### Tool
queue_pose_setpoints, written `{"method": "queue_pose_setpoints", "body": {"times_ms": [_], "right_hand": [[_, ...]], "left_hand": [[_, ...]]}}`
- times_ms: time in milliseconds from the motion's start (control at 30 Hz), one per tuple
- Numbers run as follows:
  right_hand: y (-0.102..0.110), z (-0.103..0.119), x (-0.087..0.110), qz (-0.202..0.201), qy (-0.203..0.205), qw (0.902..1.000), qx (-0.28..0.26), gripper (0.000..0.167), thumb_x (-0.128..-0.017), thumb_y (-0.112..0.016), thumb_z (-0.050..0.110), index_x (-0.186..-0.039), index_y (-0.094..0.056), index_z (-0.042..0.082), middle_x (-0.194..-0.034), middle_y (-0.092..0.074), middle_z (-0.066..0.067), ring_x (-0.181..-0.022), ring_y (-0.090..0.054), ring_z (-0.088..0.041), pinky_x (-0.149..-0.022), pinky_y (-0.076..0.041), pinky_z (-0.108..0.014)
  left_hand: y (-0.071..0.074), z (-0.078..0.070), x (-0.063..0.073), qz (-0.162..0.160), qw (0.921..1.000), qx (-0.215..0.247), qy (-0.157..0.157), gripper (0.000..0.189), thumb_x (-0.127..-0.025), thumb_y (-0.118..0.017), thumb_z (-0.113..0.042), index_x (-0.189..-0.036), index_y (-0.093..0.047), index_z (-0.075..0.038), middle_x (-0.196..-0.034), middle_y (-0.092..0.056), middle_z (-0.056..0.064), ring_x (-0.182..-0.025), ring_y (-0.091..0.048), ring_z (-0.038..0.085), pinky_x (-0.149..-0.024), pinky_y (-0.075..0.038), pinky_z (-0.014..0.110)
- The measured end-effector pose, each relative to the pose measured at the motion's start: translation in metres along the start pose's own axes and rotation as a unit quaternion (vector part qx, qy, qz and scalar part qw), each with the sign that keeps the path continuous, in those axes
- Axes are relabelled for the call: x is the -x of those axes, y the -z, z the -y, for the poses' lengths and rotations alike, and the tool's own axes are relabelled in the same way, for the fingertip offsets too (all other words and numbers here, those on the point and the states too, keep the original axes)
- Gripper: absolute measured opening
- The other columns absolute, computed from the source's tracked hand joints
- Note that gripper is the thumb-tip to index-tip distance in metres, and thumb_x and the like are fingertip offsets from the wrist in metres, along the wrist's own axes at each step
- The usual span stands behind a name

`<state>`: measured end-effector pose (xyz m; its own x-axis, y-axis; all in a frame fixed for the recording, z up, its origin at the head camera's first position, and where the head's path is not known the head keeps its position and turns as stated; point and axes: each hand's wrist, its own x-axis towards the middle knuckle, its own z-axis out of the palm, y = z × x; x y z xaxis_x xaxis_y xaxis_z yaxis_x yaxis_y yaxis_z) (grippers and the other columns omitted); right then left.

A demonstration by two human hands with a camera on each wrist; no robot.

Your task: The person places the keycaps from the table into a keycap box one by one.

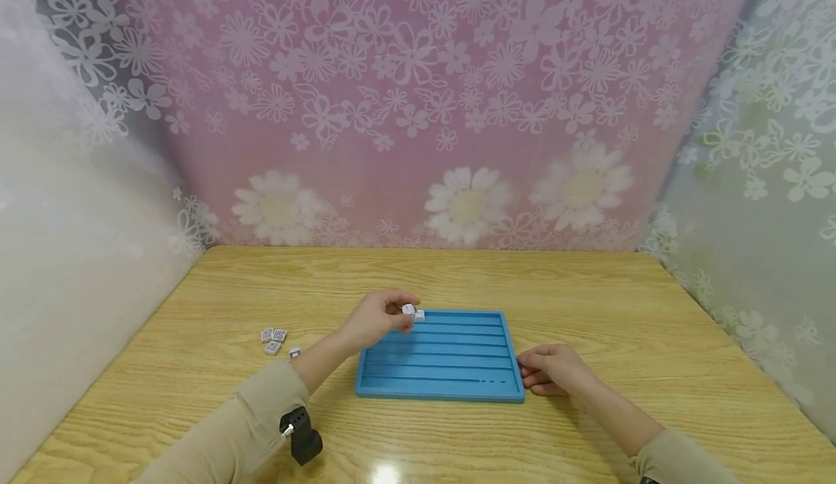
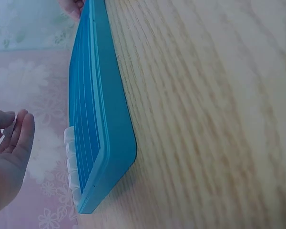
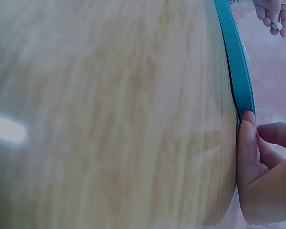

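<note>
My left hand (image 1: pixel 374 319) pinches a small white keycap (image 1: pixel 408 310) between thumb and fingers, over the far left part of a blue ridged tray (image 1: pixel 431 398). Just right of it, another white keycap (image 1: pixel 420 316) sits in the tray's far row. From the left wrist view, several white keycaps (image 2: pixel 72 164) stand in a line along that row, and the left hand (image 2: pixel 12 157) is held apart from them. At the tray's near right side, my right hand (image 1: pixel 555 371) holds the edge, its fingertips (image 3: pixel 248 118) against the outer wall in the right wrist view.
Several loose white keycaps (image 1: pixel 273 347) lie on the wooden table (image 1: pixel 196 368) left of the tray. One more keycap (image 1: pixel 294 353) is beside the left forearm, partly hidden. A flowered curtain (image 1: pixel 405 107) hangs behind the table's far edge.
</note>
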<state>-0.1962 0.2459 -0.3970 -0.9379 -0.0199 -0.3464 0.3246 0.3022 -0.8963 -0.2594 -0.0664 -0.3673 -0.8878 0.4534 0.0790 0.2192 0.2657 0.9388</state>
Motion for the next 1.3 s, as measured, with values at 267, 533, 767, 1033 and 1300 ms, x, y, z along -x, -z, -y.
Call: {"method": "queue_pose_setpoints", "body": {"times_ms": [267, 533, 767, 1033, 1300], "right_hand": [[0.000, -0.001, 0.000, 0.003, 0.003, 1.0000, 0.003, 0.027, -0.093, -0.052, 0.007, -0.109, -0.061, -0.012, -0.073, -0.064, -0.005, -0.061, -0.062, -0.012, -0.058, -0.053, -0.026], [0.000, 0.000, 0.000, 0.007, 0.010, 0.9999, -0.001, 0.027, -0.093, -0.052, 0.007, -0.110, -0.060, -0.012, -0.074, -0.064, -0.005, -0.061, -0.062, -0.011, -0.058, -0.053, -0.026], [0.001, 0.000, 0.000, 0.009, 0.011, 0.9999, -0.004, 0.026, -0.093, -0.052, 0.007, -0.109, -0.061, -0.011, -0.074, -0.064, -0.005, -0.061, -0.062, -0.011, -0.058, -0.053, -0.026], [0.001, 0.000, 0.001, 0.011, 0.014, 0.9998, -0.001, 0.026, -0.092, -0.052, 0.007, -0.110, -0.060, -0.011, -0.076, -0.064, -0.005, -0.062, -0.062, -0.012, -0.059, -0.053, -0.026], [0.001, -0.002, 0.001, 0.008, 0.012, 0.9999, 0.003, 0.027, -0.093, -0.052, 0.007, -0.111, -0.060, -0.012, -0.076, -0.064, -0.005, -0.063, -0.062, -0.012, -0.059, -0.053, -0.026]], "left_hand": [[-0.005, 0.001, -0.010, -0.026, 0.9935, -0.109, 0.016, 0.026, -0.088, -0.062, -0.004, -0.113, -0.059, -0.001, -0.094, -0.061, 0.003, -0.087, -0.059, 0.016, -0.071, -0.051, 0.028], [-0.010, -0.003, -0.020, -0.015, 0.9904, -0.138, 0.005, 0.027, -0.087, -0.062, -0.002, -0.114, -0.059, 0.004, -0.092, -0.062, 0.005, -0.086, -0.061, 0.017, -0.069, -0.052, 0.027], [-0.015, -0.003, -0.025, -0.020, 0.9830, -0.182, -0.013, 0.024, -0.086, -0.063, -0.003, -0.110, -0.061, 0.002, -0.093, -0.063, 0.005, -0.087, -0.060, 0.018, -0.069, -0.050, 0.026], [-0.019, -0.002, -0.031, -0.031, 0.9741, -0.223, -0.023, 0.015, -0.087, -0.064, -0.009, -0.102, -0.064, -0.005, -0.087, -0.062, 0.000, -0.079, -0.058, 0.013, -0.064, -0.048, 0.024], [-0.022, -0.006, -0.034, -0.028, 0.9721, -0.233, -0.015, 0.017, -0.089, -0.063, -0.012, -0.105, -0.063, -0.006, -0.093, -0.063, 0.002, -0.085, -0.058, 0.015, -0.068, -0.048, 0.026]]}}
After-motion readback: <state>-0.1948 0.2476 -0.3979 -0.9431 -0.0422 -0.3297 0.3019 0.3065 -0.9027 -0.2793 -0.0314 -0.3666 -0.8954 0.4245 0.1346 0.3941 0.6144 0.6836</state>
